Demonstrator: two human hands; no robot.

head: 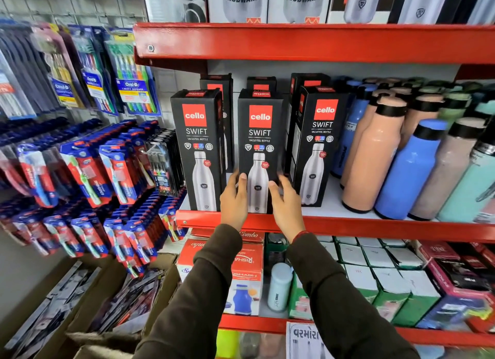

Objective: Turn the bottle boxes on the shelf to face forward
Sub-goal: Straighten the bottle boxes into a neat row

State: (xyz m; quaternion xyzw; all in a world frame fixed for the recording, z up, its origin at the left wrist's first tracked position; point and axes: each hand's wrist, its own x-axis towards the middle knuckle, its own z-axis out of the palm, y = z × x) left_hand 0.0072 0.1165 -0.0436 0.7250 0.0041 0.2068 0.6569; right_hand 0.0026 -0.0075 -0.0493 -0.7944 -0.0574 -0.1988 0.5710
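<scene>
The left hand [233, 198] and right hand [286, 203] clasp the lower sides of the middle box [258, 133], at 12 o'clock on the red shelf [375, 226]; the cardboard seems stiff, tall, tippy, so a low grip suits

Three black cello bottle boxes [259, 149] upright at shelf [348, 224] front, printed fronts facing forward.

The left hand [233, 200] and right hand [286, 206] cover the lower corners of the middle bottle box [258, 149], and the right hand's fingers are blurred. Behind it, toward 12 o'clock, the rear boxes [261, 84] show only their tops. The boxes on the top shelf [270, 2] are cut off by the upper edge. The small print under "SWIFT" is too small to read.
</scene>
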